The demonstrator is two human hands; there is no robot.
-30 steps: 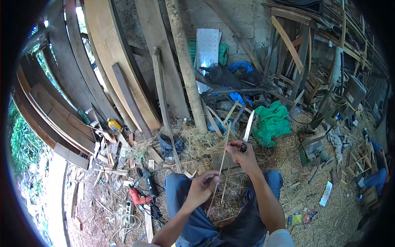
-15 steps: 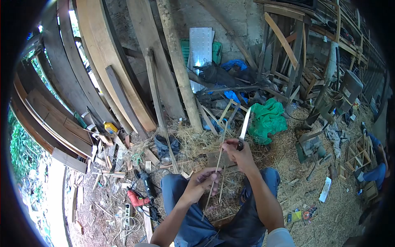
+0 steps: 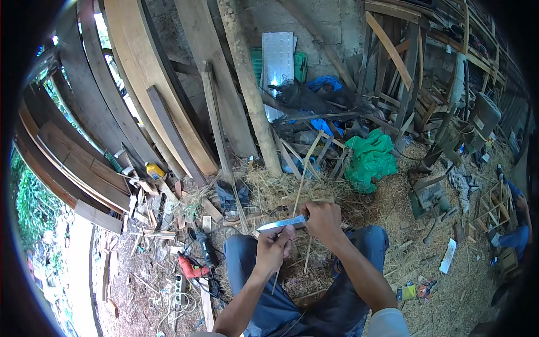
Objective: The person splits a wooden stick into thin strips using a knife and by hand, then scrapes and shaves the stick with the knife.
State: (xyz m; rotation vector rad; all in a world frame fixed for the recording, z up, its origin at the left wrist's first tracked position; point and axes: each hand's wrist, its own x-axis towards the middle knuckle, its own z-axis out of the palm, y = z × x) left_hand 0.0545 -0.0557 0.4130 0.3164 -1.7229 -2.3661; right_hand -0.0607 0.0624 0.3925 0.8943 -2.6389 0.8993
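In my right hand [image 3: 323, 220] is a knife [image 3: 281, 223], its bright blade pointing left across the thin strip and over the fingers of my other hand. The fingers of my right hand are wrapped round the handle. My left hand [image 3: 273, 250] is closed round a long thin wooden strip [image 3: 298, 194], which slants from above the hands down between my knees. Where exactly the blade touches the strip is too small to tell. Both hands are close together above my lap.
A red drill [image 3: 192, 268] and a dark power tool [image 3: 205, 249] lie at the left near a power strip [image 3: 178, 292]. Planks [image 3: 163, 84] lean at the upper left. A green plastic bag [image 3: 370, 160] lies ahead. Another person's leg [image 3: 514, 238] shows at the far right.
The knife has swung from pointing upward to pointing left, its blade now across the strip. My right hand has turned and moved a little closer to my left hand.
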